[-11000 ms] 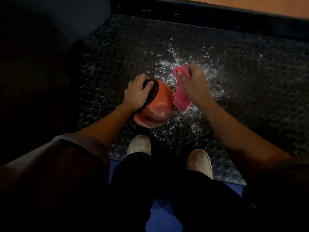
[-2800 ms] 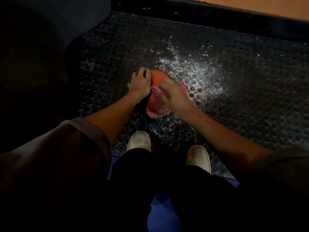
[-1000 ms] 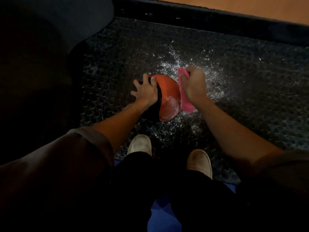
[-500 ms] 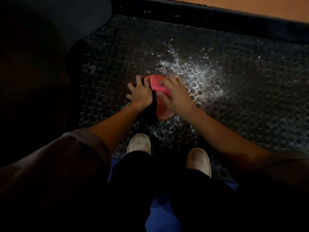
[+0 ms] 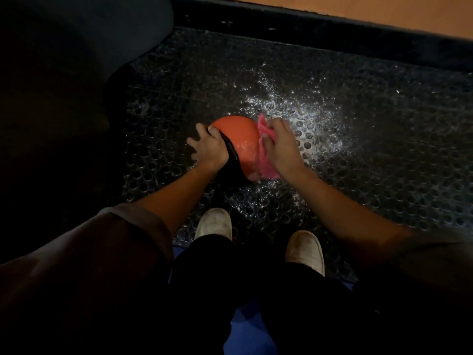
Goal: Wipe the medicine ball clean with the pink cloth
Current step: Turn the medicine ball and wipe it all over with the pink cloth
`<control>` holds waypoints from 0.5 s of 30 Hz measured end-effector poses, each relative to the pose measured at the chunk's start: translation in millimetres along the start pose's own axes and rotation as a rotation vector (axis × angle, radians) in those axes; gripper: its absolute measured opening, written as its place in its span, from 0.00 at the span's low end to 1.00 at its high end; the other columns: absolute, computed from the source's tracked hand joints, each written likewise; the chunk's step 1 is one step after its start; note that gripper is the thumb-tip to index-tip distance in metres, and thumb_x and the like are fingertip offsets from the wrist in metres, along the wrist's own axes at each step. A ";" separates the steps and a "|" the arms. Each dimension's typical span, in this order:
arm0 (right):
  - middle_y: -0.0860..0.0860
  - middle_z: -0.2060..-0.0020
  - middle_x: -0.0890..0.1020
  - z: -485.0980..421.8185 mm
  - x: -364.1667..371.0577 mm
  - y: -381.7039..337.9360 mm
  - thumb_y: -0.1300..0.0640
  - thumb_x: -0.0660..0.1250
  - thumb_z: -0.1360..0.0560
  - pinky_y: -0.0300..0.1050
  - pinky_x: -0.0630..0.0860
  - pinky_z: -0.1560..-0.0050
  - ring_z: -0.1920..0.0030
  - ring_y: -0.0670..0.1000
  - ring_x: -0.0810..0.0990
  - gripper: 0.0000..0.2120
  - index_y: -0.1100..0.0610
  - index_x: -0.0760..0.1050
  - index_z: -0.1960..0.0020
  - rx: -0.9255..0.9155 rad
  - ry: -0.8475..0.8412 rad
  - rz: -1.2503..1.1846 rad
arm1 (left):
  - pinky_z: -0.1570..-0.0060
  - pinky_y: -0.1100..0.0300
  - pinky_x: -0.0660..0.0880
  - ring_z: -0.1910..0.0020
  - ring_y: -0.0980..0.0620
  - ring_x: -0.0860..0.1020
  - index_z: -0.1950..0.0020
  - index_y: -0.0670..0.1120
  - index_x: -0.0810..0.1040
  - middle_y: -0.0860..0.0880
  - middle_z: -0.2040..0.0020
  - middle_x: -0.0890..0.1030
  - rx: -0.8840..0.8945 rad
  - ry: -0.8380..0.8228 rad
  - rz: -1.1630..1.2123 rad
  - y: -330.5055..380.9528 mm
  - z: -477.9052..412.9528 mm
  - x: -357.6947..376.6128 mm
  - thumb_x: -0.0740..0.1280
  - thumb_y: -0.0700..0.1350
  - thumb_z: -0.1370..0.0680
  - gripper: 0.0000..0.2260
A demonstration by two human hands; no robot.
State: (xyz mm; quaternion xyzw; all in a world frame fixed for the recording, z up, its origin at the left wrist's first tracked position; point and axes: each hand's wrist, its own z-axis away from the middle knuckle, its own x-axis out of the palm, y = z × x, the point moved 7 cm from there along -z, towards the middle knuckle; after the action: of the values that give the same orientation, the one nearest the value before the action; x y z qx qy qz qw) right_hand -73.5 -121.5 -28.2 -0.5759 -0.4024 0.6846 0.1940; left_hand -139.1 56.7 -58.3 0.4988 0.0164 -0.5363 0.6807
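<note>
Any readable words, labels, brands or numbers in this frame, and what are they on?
None can be read. The medicine ball shows only plain orange and a black band; the pink cloth, the rubber mat and the shoes carry no visible lettering in this dim view.
</note>
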 end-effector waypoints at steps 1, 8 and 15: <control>0.53 0.43 0.72 -0.2 0.8 1.9 0.59 0.58 0.20 0.52 0.75 0.39 0.41 0.52 0.72 0.10 0.57 0.71 0.40 0.034 0.011 0.019 | 0.34 0.41 0.63 0.35 0.30 0.67 0.27 0.47 0.61 0.36 0.28 0.60 0.016 0.007 -0.013 1.0 2.7 1.6 0.47 0.53 0.16 0.20; 0.48 0.47 0.73 8.5 8.7 -14.8 0.60 0.62 0.22 0.48 0.74 0.42 0.45 0.51 0.72 0.05 0.52 0.69 0.48 -0.131 -0.070 -0.039 | 0.36 0.38 0.64 0.34 0.33 0.65 0.27 0.52 0.61 0.39 0.30 0.62 0.207 -0.020 -0.201 -4.5 -3.0 -13.3 0.49 0.51 0.17 0.18; 0.49 0.48 0.77 -2.7 2.7 9.5 0.57 0.60 0.19 0.38 0.76 0.54 0.53 0.45 0.77 0.10 0.57 0.69 0.39 0.025 -0.019 -0.067 | 0.36 0.40 0.67 0.34 0.45 0.69 0.35 0.50 0.72 0.49 0.35 0.71 0.896 -0.220 -0.395 34.5 4.1 2.3 0.50 0.56 0.20 0.19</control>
State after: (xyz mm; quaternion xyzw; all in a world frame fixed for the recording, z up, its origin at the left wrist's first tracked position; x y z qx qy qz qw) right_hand -69.8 -124.4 -37.3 -0.5533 -0.4148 0.6880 0.2200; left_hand -114.4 49.7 -34.7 0.6701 -0.1932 -0.6586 0.2827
